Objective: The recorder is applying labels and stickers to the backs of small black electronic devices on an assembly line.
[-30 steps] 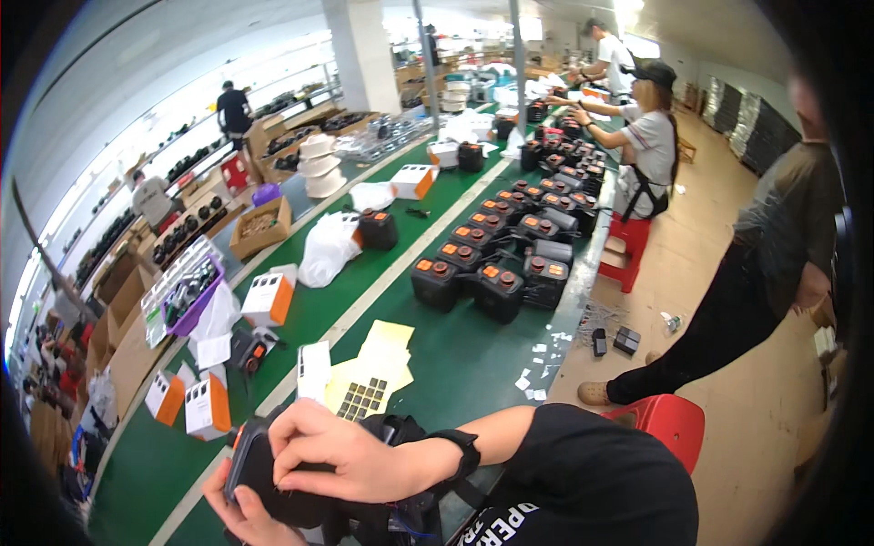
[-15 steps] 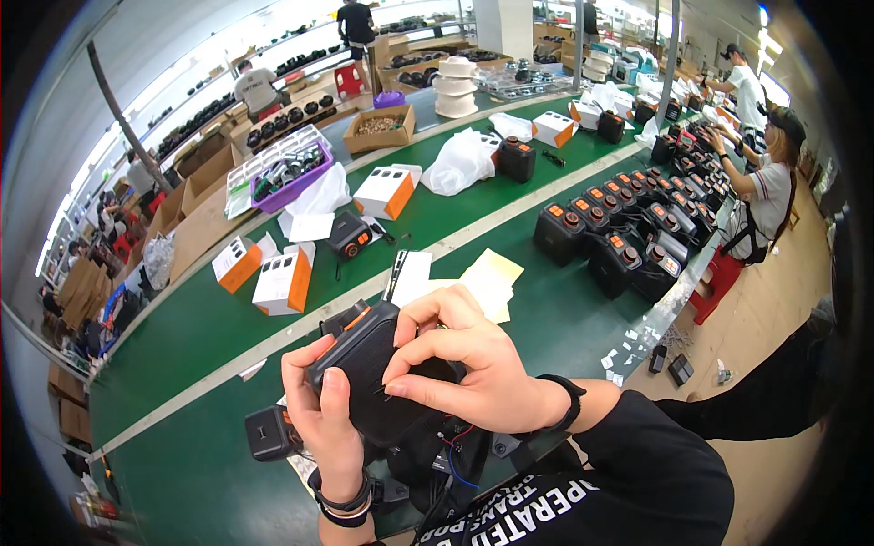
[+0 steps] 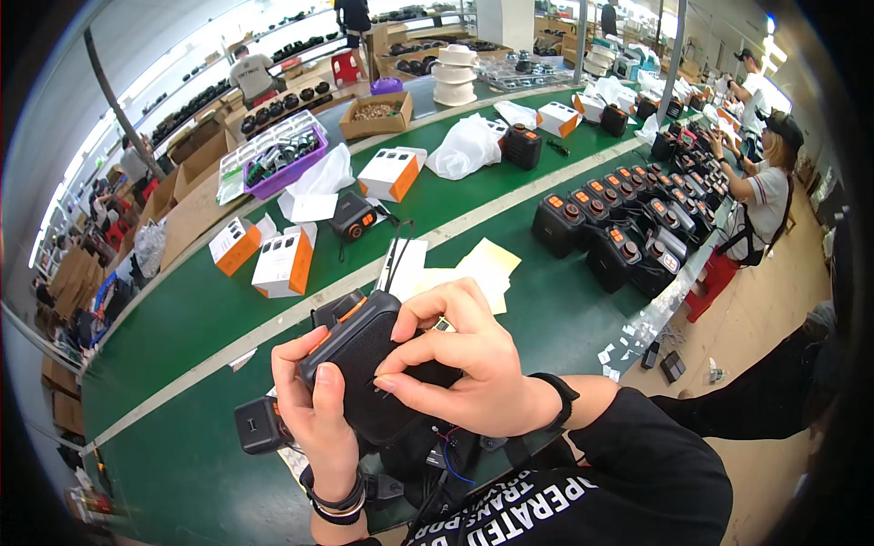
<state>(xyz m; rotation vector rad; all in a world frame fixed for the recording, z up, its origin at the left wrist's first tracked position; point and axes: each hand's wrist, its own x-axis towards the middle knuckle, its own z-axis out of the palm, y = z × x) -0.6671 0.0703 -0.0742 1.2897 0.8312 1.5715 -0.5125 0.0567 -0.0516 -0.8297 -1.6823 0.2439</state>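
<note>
A black box-shaped speaker [image 3: 364,369] with orange trim along its edge is tilted up over the table in front of me. My left hand [image 3: 319,409] grips it from the left side, the thumb on its dark face and the fingers over the orange-trimmed edge. Thumb and index finger of my right hand [image 3: 473,364] are pinched together against that face, near its middle; anything between the tips is too small to make out. Below the speaker lie loose red and blue wires [image 3: 449,453]. Another black speaker [image 3: 258,426] rests beside my left wrist.
Yellow paper sheets [image 3: 492,268] lie just beyond my hands. Rows of black-and-orange speakers [image 3: 592,214] stand to the right. Orange-and-white boxes [image 3: 284,262], plastic bags [image 3: 464,150] and a purple basket [image 3: 289,168] line the far side. A co-worker [image 3: 769,187] sits at the right.
My right fingertips have shifted slightly down and left across the speaker's face, still pinched. The left hand keeps its grip; the whole view has moved a little.
</note>
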